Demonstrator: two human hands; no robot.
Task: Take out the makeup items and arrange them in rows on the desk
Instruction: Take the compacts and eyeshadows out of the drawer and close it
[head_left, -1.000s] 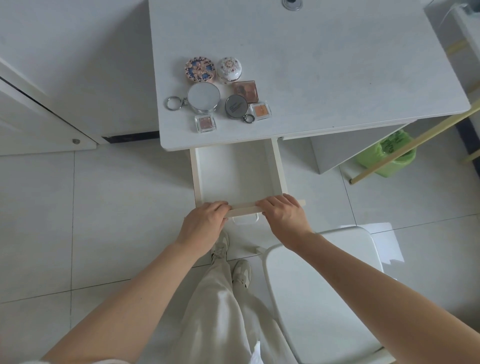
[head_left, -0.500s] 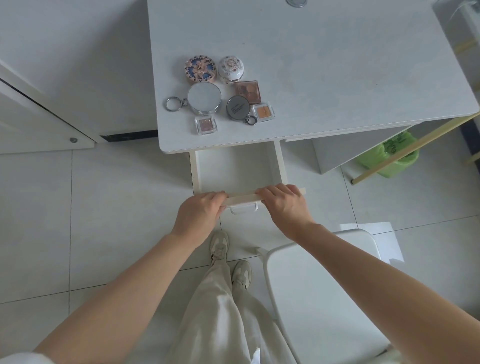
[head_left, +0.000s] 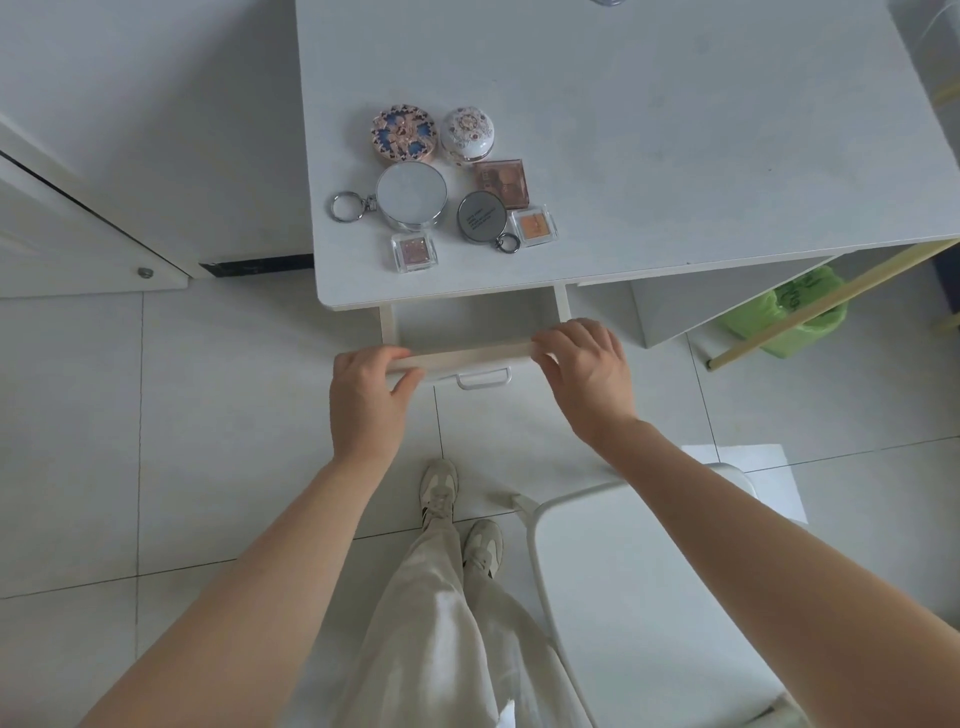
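**Drawer nearly shut, makeup laid out**

At the worktop's near edge, your left hand (head_left: 370, 400) and right hand (head_left: 587, 379) each clamp a grip on the front panel of the white shallow drawer (head_left: 467, 358), which looks empty. Push evenly with both so it slides straight, and clear your fingers before it meets the frame. Seven makeup compacts and pans (head_left: 447, 187) sit in rough rows on the pale grey worktop (head_left: 675, 130). Pale floor tiles (head_left: 156, 415) and a white chair (head_left: 649, 597) surround you.
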